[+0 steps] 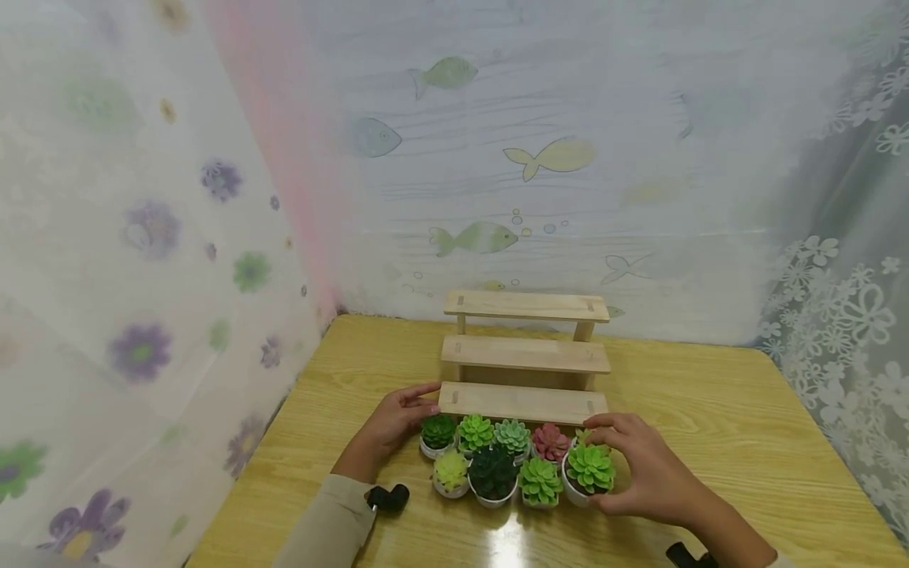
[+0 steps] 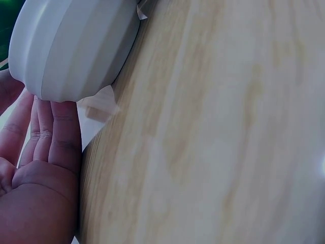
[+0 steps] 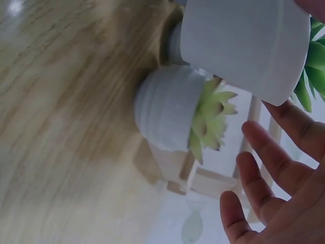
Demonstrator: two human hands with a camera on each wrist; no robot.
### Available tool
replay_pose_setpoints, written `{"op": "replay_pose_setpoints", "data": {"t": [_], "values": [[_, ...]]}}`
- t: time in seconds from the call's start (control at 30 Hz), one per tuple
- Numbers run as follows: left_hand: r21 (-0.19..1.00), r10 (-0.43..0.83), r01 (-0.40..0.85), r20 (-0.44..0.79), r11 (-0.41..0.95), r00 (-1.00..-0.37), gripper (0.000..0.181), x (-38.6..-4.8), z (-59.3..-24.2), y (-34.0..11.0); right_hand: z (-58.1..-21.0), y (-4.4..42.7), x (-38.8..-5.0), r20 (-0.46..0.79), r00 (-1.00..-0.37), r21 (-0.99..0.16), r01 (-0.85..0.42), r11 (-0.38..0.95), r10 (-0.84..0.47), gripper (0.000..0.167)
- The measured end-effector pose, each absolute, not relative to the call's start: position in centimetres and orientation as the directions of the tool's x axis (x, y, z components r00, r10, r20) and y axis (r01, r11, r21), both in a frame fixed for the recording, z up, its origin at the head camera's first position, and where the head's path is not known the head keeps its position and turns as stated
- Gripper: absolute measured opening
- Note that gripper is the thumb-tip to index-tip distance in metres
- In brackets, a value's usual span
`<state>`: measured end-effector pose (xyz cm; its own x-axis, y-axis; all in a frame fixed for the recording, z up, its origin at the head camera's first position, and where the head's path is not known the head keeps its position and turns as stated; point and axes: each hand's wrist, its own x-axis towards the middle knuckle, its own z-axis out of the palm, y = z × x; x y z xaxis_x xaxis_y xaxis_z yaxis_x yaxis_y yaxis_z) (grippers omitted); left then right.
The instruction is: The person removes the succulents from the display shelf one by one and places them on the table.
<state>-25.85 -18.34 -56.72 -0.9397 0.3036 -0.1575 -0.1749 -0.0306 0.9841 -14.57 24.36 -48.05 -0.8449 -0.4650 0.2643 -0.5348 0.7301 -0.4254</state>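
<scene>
In the head view my right hand [image 1: 648, 472] holds a bright green potted succulent [image 1: 591, 467] at the right end of the front row, thumb on its near side. The right wrist view shows thumb and index finger at the rim of its white pot [image 3: 244, 48], the other fingers spread. Behind it stands a small yellow-green succulent [image 3: 210, 119] in a ribbed pot. My left hand [image 1: 392, 422] has its fingers extended by a dark green succulent [image 1: 438, 430] and the shelf's left end. In the left wrist view these fingers lie against a ribbed white pot [image 2: 76, 48].
A three-step wooden shelf [image 1: 525, 355] stands behind the pots. Between my hands are several more succulents, including a red one [image 1: 550, 442] and a large dark one [image 1: 493, 472]. Printed curtains [image 1: 554, 158] hang behind and beside the wooden table [image 1: 710, 410].
</scene>
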Motion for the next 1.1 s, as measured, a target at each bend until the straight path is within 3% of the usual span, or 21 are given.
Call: {"op": "replay_pose_setpoints", "data": {"t": [1.1], "values": [[0.983, 0.292, -0.183, -0.171, -0.015, -0.941, 0.055, -25.5, -56.4, -18.3, -50.5, 24.6, -13.8, 0.291, -0.843, -0.383, -0.536, 0.752, -0.453, 0.061]]}}
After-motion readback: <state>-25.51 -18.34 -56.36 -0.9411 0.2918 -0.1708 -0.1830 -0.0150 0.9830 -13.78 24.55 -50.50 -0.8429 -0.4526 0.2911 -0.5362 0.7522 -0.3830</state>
